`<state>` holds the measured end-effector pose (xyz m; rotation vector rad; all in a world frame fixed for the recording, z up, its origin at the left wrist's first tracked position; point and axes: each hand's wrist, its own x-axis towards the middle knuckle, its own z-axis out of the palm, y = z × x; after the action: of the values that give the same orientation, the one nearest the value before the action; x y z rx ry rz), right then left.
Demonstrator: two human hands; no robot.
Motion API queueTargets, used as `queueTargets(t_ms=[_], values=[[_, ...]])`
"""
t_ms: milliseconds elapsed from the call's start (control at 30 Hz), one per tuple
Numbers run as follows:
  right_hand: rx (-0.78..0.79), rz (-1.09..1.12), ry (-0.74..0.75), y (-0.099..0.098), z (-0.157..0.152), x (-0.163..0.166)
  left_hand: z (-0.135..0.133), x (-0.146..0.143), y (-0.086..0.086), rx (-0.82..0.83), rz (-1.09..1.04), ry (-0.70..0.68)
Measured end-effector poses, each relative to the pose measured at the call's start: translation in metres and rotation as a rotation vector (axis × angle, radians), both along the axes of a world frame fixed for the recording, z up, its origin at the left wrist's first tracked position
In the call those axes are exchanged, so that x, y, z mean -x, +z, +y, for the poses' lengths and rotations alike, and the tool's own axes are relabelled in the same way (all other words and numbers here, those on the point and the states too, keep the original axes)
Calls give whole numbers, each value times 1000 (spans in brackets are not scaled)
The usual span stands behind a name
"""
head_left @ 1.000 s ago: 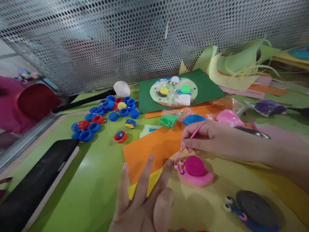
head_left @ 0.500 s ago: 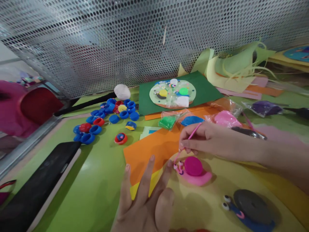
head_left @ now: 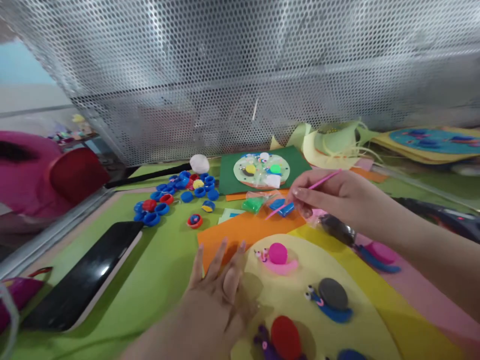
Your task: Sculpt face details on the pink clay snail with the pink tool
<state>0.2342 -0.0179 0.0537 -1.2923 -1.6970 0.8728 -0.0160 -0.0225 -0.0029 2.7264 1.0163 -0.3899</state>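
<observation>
the right hand (head_left: 337,195) pinches a thin pink stick (head_left: 303,194) in a narrow grip between thumb and fingertips, raised above the surface (head_left: 150,270) and well apart from the pink snail (head_left: 276,257). the stick slants, its lower tip pointing down to the left over the orange sheet (head_left: 240,231), up and back from the pink snail. the left hand (head_left: 217,285) lies flat, palm down and fingers spread, holding nothing, its fingertips on the edge of the orange sheet just left of the pink snail.

the pink snail sits on a pale yellow sheet (head_left: 300,300), with a round bright pink shell on a lighter pink body and small eyes at its left end. nearer the person than the pink snail, a blue snail (head_left: 330,300) with a dark grey shell lies on the same sheet, and nearer still a purple one with a red shell (head_left: 283,337) is partly cut off at the lower edge.

behind the pink snail, past the orange sheet, small bags of green clay (head_left: 253,204) and blue clay (head_left: 280,206) lie side by side, and behind them a dark green card (head_left: 228,175) carries a round decorated disc (head_left: 261,170). far left of the pink snail lies a scatter of blue and red bottle caps (head_left: 176,192), and a black phone (head_left: 86,280) rests face up nearer the person. a perforated metal screen (head_left: 240,75) stands behind everything.
</observation>
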Motion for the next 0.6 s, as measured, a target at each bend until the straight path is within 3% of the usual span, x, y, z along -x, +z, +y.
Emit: queueTargets(t_ms=[100, 200, 467, 600], values=[[-28, -21, -28, 11, -21, -3, 4, -1, 4, -10, -47, 20], [-56, -58, -77, 7, -42, -7, 8, 1, 2, -55, -109, 3], [-240, -319, -166, -44, -58, -44, -5, -8, 3, -253, -224, -15], [-266, -426, -142, -53, -53, -63, -6, -9, 3, -247, -238, -54]])
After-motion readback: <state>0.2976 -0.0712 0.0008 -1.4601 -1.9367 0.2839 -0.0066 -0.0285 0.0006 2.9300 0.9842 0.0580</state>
